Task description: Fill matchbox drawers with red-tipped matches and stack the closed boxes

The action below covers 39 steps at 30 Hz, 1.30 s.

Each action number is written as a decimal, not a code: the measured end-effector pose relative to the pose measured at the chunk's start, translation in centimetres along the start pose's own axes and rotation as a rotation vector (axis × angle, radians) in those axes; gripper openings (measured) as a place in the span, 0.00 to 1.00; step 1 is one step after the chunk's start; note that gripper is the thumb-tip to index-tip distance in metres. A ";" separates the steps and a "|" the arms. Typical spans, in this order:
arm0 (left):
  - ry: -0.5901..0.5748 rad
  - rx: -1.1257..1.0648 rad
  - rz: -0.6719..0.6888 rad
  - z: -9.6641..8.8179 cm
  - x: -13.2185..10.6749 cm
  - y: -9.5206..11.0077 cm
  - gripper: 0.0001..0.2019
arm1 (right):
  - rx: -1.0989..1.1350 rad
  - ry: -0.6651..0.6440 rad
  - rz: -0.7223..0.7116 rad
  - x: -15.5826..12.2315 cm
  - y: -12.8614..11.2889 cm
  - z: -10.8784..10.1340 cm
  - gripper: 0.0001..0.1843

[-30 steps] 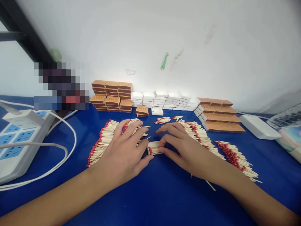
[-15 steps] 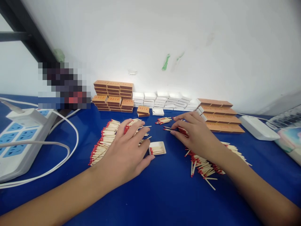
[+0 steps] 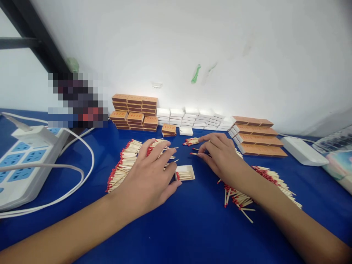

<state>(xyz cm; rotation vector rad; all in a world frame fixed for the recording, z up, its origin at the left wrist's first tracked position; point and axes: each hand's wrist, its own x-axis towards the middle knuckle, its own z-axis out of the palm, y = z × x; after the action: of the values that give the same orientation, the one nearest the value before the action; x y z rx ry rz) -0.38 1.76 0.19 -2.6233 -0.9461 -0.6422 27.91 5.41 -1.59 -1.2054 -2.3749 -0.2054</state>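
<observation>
My left hand point(image 3: 154, 172) lies palm down with its fingers spread, partly over the left pile of red-tipped matches point(image 3: 128, 156). Its thumb and index finger are beside the left end of a small white matchbox tray point(image 3: 194, 173), which holds a layer of matches point(image 3: 184, 175). Over to the right, my right hand point(image 3: 221, 156) pinches a couple of matches point(image 3: 194, 153) between thumb and fingers, red heads pointing left. Below its wrist spreads the right pile of matches point(image 3: 275, 179), partly hidden by my forearm. A small bunch of matches point(image 3: 191, 141) lies just beyond my right fingertips.
Along the wall stand stacked orange matchboxes point(image 3: 134, 106), white trays point(image 3: 176, 117) and more orange boxes point(image 3: 258, 139) on the right. Two orange boxes point(image 3: 168, 129) and a white tray point(image 3: 186, 131) sit in front. A power strip point(image 3: 30, 157) with cables occupies the left; a white adapter point(image 3: 304, 151) the right.
My right hand has shifted slightly left and nearer me, still pinching matches. The left hand keeps its pose beside the tray. The whole view has moved slightly.
</observation>
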 end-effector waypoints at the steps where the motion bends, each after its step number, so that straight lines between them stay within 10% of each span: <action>1: 0.001 -0.002 -0.002 0.0 0.0 0.0 0.13 | 0.011 0.013 -0.004 0.1 -0.4 -0.2 0.08; 11: -0.009 -0.008 -0.012 0.1 0.0 -0.1 0.14 | 0.010 -0.040 -0.147 -0.4 -5.5 -1.1 0.05; 21: -0.003 0.024 0.010 0.0 0.0 0.1 0.14 | -0.037 0.043 0.068 -0.2 2.5 -0.6 0.05; 39: -0.015 0.019 0.017 -0.2 0.0 0.2 0.14 | -0.068 0.023 0.012 0.8 2.5 1.5 0.11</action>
<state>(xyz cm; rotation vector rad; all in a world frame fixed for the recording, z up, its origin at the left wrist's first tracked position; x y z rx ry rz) -0.31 1.51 0.32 -2.6200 -0.9293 -0.6069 28.99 8.03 -2.74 -1.2417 -2.3577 -0.2972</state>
